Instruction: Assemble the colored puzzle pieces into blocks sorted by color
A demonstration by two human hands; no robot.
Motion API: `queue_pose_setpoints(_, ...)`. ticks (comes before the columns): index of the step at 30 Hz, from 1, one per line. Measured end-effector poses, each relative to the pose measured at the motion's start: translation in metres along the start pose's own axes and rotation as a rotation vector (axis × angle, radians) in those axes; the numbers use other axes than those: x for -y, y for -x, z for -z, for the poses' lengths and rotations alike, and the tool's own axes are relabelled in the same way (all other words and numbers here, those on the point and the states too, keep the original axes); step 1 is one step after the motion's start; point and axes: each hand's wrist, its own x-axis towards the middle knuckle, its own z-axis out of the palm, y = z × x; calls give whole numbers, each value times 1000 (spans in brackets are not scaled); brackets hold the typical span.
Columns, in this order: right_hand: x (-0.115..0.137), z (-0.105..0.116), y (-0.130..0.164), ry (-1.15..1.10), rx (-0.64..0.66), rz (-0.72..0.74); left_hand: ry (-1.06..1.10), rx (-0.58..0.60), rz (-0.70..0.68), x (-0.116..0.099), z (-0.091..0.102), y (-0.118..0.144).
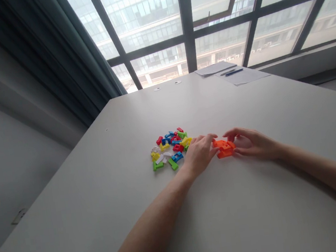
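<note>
Fingertips of the left hand (200, 152) and right hand (251, 143) pinch the orange block cluster (224, 148) from both sides; best kept flat on the bench (258, 213), right of the loose pieces (170, 148).

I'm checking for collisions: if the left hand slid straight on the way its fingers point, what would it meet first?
The left hand points rightward; its fingertips already touch the orange plastic block cluster, with the right hand just beyond.
</note>
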Motion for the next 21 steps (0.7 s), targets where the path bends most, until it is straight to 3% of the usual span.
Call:
queue_pose_setpoints(8, -8, -2, 1, -15, -51, -38, 11, 2, 16, -1, 1, 0)
queue_pose_setpoints(16, -11, -6, -2, 160, -256, -114, -7, 16, -65, 0, -3, 0)
queue_pose_setpoints(21, -6, -4, -4, 202, -285, -137, 17, 51, -85, 0, -3, -1)
